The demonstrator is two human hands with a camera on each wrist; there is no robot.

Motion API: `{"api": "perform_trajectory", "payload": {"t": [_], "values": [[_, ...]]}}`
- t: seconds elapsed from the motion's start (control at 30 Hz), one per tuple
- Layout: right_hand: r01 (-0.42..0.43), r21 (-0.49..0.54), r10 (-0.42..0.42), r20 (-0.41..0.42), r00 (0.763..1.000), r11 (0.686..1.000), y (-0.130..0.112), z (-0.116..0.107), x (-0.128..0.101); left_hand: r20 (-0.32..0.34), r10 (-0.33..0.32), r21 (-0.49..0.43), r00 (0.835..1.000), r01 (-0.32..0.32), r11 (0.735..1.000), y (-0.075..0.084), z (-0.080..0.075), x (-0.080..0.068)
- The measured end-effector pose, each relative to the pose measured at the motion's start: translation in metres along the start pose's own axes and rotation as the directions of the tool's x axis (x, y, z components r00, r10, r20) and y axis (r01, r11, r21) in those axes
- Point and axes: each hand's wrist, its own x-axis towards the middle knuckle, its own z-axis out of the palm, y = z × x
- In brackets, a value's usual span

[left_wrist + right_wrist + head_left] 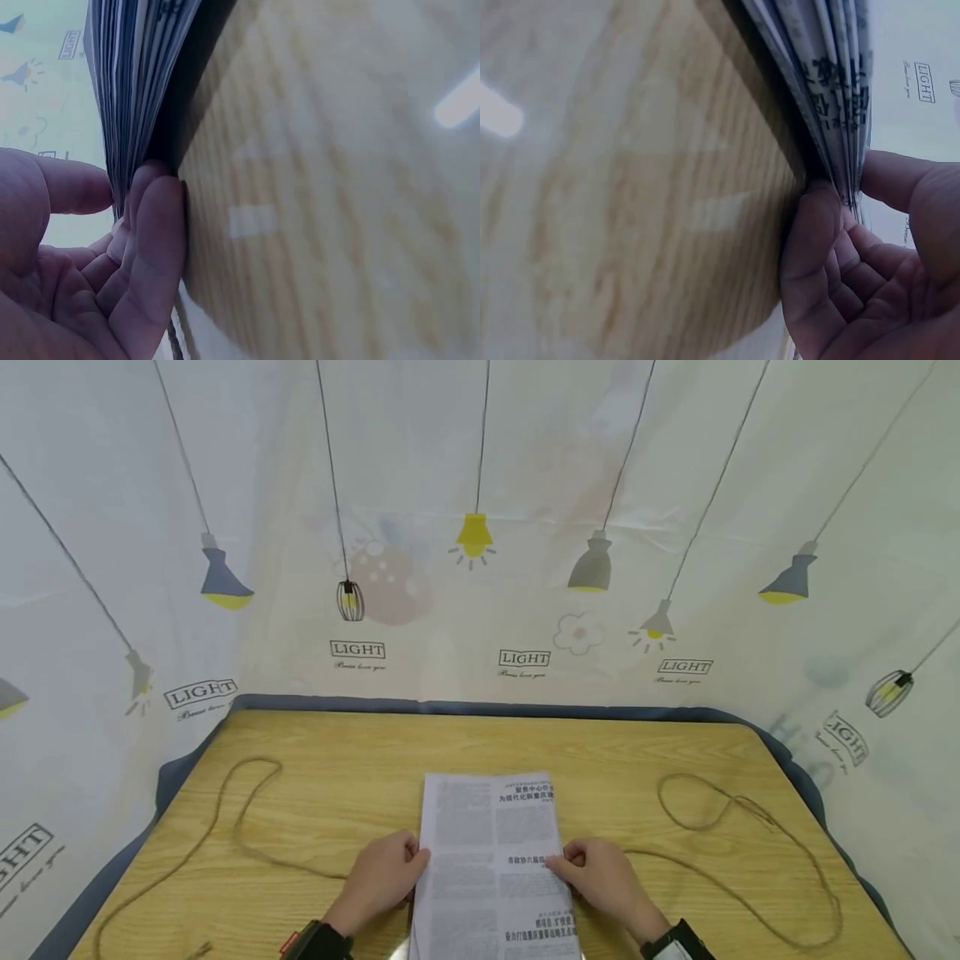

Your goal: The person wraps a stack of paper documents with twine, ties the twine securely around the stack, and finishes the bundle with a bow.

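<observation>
A thick stack of folded newspapers (pixel 491 877) lies at the near middle of the table, printed side up. My left hand (pixel 382 872) pinches its left edge, thumb on top and curled fingers beneath. Opposite, my right hand (pixel 607 881) grips the right edge the same way. In the left wrist view the layered paper edges (pixel 139 75) sit between thumb and fingers, the fingers close against the tabletop. The right wrist view shows the newspaper's folded layers (pixel 832 82) squeezed between thumb and fingers. A thin tan rope (pixel 288 862) runs toward the stack from the left.
On the right, more tan rope (pixel 750 906) curves in a loop over the wooden table (pixel 360 752). A rope end (pixel 201 950) lies near the front left. Behind the table hangs a pale curtain (pixel 420 443) printed with lamps.
</observation>
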Motion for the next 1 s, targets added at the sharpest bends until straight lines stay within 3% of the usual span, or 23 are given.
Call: {"api": "perform_trajectory", "payload": {"t": [0.27,0.47,0.77,1.0], "values": [[-0.055,-0.006,0.055,-0.044,0.998,0.998,0.001,-0.004,0.009,-0.051,0.022,0.059,0.998,-0.019,0.998,0.011,0.001,0.014],[-0.073,-0.036,0.07,-0.083,0.994,0.997,-0.001,-0.002,0.013,-0.085,-0.006,0.085,0.996,0.013,0.996,0.011,0.004,0.022],[-0.068,-0.09,0.06,-0.083,0.995,0.994,0.004,0.004,0.016,-0.073,-0.054,0.14,0.996,0.064,0.988,0.012,0.003,0.02],[-0.079,-0.104,0.07,-0.088,0.994,0.991,-0.001,0.002,0.016,-0.084,-0.048,0.142,0.995,0.06,0.988,0.013,0.005,0.021]]}}
